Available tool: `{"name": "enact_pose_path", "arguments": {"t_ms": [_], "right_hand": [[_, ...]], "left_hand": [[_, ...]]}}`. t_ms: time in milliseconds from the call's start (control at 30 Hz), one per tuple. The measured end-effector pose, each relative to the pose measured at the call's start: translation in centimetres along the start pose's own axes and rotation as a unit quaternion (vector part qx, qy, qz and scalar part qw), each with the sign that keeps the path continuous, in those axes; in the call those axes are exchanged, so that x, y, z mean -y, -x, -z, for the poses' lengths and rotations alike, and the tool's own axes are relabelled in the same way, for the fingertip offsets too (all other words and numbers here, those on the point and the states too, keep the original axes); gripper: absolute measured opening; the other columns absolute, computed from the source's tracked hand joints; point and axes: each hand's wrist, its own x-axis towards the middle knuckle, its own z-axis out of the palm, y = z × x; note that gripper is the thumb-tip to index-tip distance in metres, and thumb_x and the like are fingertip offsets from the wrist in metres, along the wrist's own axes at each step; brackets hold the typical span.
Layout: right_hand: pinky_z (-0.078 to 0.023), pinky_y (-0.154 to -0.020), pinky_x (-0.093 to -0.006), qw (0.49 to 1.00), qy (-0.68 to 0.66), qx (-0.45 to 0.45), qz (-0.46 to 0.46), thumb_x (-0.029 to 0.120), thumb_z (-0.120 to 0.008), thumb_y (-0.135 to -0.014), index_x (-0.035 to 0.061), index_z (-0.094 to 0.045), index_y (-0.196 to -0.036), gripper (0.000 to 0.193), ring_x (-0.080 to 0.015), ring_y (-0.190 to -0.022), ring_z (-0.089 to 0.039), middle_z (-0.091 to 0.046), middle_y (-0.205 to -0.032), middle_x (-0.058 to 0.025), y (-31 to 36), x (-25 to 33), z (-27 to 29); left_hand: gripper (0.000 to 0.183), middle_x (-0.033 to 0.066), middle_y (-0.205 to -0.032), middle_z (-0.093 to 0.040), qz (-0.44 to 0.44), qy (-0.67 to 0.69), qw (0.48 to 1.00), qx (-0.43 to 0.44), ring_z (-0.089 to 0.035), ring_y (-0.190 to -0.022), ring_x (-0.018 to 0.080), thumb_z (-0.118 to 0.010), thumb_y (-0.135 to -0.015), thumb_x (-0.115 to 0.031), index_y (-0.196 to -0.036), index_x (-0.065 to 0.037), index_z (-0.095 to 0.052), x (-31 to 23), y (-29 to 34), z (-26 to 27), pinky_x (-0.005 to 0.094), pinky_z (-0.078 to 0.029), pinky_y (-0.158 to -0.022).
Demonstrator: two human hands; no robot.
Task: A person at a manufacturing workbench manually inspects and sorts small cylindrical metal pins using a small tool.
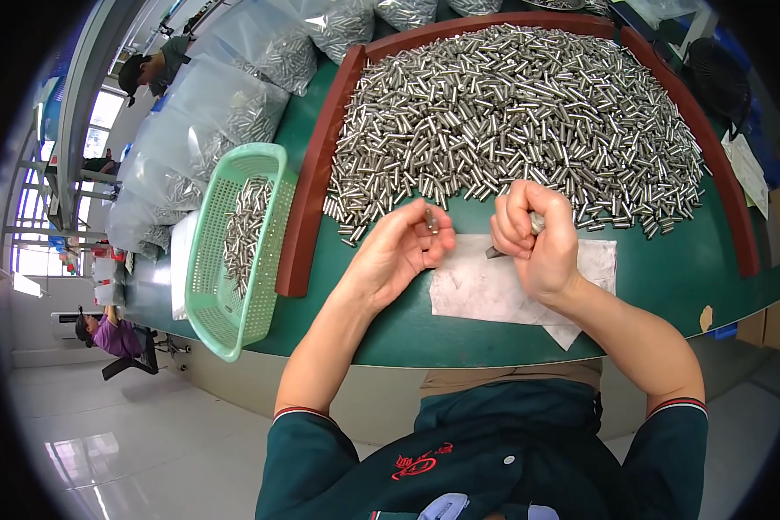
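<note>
My left hand point(403, 251) is turned palm up near the front of the pile, its fingers curled around a small metal pin point(431, 220). To its right, my right hand point(542, 238) makes a fist above a stained white cloth point(472, 290). Something pale shows between the thumb and fingers of that fist, and a short dark tip point(494, 252) sticks out below it; what it holds is mostly hidden. Beyond both hands spreads a large heap of shiny metal pins point(520, 113) on the green tabletop point(373, 334).
A dark red wooden border point(321, 182) frames the heap. Left of it stands a green perforated basket point(204, 286) partly filled with pins. Clear plastic bags point(182, 117) of pins line the far left. Two other people point(117, 338), point(152, 74) are at the left.
</note>
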Motion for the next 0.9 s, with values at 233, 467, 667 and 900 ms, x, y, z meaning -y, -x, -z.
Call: {"name": "enact_pose_path", "arguments": {"t_ms": [233, 467, 667, 900], "right_hand": [[-0.019, -0.039, -0.0218, 1.000, 0.006, -0.002, 0.001, 0.018, -0.031, -0.083, 0.0070, -0.030, -0.054, 0.031, -0.0069, -0.040, -0.022, -0.029, -0.048, -0.0003, 0.0, 0.0, -0.1], [-0.019, -0.039, -0.0218, 1.000, 0.006, -0.001, -0.002, 0.018, -0.031, -0.082, 0.0071, -0.030, -0.054, 0.030, -0.0070, -0.041, -0.022, -0.030, -0.048, -0.0003, 0.0, 0.2, -0.3], [-0.020, -0.039, -0.0217, 1.000, 0.010, -0.008, -0.003, 0.018, -0.031, -0.083, 0.0071, -0.030, -0.055, 0.030, -0.0070, -0.042, -0.023, -0.030, -0.049, -0.0001, -0.1, 0.1, 0.0], [-0.020, -0.039, -0.0215, 1.000, 0.007, -0.013, -0.007, 0.019, -0.031, -0.083, 0.0069, -0.030, -0.055, 0.030, -0.0067, -0.041, -0.022, -0.030, -0.049, -0.0001, -0.1, 0.2, -0.3]], "left_hand": [[0.017, -0.0020, -0.058, -0.044, -0.199, -0.402, 0.884, -0.130, -0.035, -0.050, 0.0054, -0.050, -0.087, -0.015, -0.078, -0.001, -0.055, -0.1, -0.6, -0.2, 0.0205, -0.029, -0.046], [0.013, 0.0107, -0.063, -0.058, -0.405, -0.733, 0.539, -0.095, -0.057, -0.055, 0.0238, -0.062, -0.071, -0.005, -0.084, -0.006, -0.062, 0.3, -2.0, 1.0, 0.0326, -0.044, -0.051], [0.010, 0.0100, -0.063, -0.059, -0.345, -0.739, 0.571, -0.096, -0.057, -0.055, 0.0234, -0.064, -0.071, -0.007, -0.080, -0.005, -0.061, 0.2, -1.5, -0.1, 0.0322, -0.044, -0.050], [0.010, 0.0040, -0.049, -0.046, -0.379, -0.690, 0.611, -0.084, -0.045, -0.042, 0.0131, -0.064, -0.072, -0.007, -0.080, -0.003, -0.060, 0.7, -1.8, 0.4, 0.0272, -0.037, -0.042]]}}
